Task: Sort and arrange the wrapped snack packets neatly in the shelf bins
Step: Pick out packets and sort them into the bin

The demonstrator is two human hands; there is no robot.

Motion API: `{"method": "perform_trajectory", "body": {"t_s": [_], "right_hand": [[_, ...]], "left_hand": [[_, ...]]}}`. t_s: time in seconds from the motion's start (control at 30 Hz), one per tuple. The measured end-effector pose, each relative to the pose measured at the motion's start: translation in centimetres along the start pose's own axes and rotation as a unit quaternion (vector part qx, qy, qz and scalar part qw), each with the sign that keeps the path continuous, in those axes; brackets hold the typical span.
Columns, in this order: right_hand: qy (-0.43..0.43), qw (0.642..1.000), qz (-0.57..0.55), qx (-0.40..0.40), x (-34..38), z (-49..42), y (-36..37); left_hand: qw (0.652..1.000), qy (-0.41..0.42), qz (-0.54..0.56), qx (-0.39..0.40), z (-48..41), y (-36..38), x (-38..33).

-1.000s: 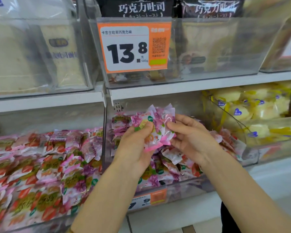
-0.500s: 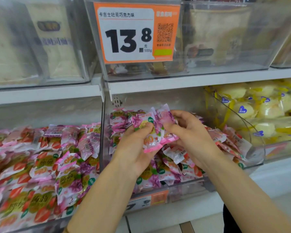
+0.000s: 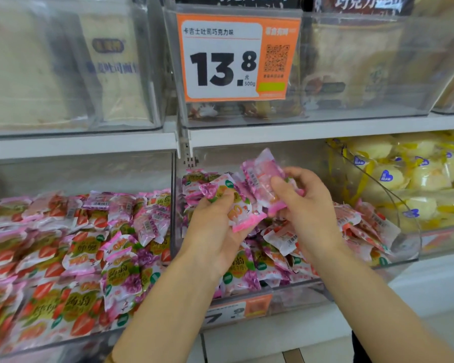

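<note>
Above the middle clear bin (image 3: 294,297), my left hand (image 3: 215,229) grips a pink-and-white snack packet with a purple flower print (image 3: 233,205). My right hand (image 3: 304,203) pinches a second pink packet (image 3: 262,176), tilted with its barcode side toward me, a little higher than the first. Both hands hover over the loose pile of pink packets (image 3: 278,255) in that bin. The left clear bin (image 3: 89,339) holds several strawberry-print and flower-print packets (image 3: 71,263).
A right-hand bin (image 3: 414,242) holds yellow wrapped cakes (image 3: 393,179). The shelf above carries clear bins of toast packs and an orange price tag reading 13.8 (image 3: 236,58). A small orange price label (image 3: 236,310) sits on the middle bin's front.
The two packets held together before are now split: my right hand has lifted one up and to the right, while my left hand keeps the other.
</note>
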State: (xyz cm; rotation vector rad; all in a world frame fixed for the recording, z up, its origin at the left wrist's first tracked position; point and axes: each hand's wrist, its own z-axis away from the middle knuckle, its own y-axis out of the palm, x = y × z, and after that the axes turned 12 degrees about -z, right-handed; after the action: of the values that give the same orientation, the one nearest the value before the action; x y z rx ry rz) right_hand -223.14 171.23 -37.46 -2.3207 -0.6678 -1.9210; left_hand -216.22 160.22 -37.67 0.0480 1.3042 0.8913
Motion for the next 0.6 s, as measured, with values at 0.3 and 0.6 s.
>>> {"method": "perform_trajectory", "body": {"t_s": [0.3,0.6], "right_hand": [[-0.085,0.973,0.136,0.167,0.2,1.4,1.2],[-0.021,0.995,0.027,0.090,0.5,0.3,0.5]], "left_hand": [[0.998,0.027,0.007,0.059,1.2,0.3,-0.6],[0.998,0.031,0.003,0.045,0.7,-0.2,-0.4]]}}
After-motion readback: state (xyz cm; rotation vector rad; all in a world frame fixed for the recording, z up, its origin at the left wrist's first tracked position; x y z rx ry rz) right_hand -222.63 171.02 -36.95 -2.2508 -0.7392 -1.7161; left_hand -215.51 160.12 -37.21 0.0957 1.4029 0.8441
